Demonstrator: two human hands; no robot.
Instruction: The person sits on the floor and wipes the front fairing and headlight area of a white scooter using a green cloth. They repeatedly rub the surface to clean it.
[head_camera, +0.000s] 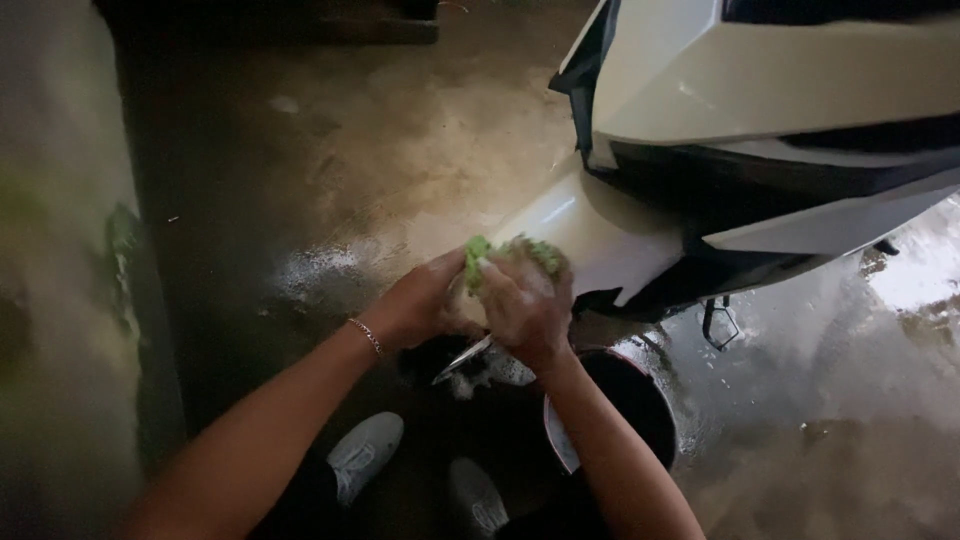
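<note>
Both hands meet over a green wash mitt, a shaggy microfibre one that is soapy and wet, held bunched up in front of the person's chest and just above a dark bucket. The left hand grips the mitt from the left side with its fingers curled round the near part of it; a thin chain bracelet sits on that wrist. The right hand is closed over the mitt from the right and from above, foam covering the knuckles, so the two hands press together on the cloth with only green tufts showing at the top between them. A thin stream of suds and water runs down from under the hands toward the floor. The mitt lies just beside the white front fender of a scooter, whose white and black body panels fill the upper right corner of the view. The bucket stands on the wet concrete floor at the person's right knee, its rim partly hidden by the right forearm. Two light grey sneakers show below the arms, near the bottom edge. A pale wall runs down the left edge.
</note>
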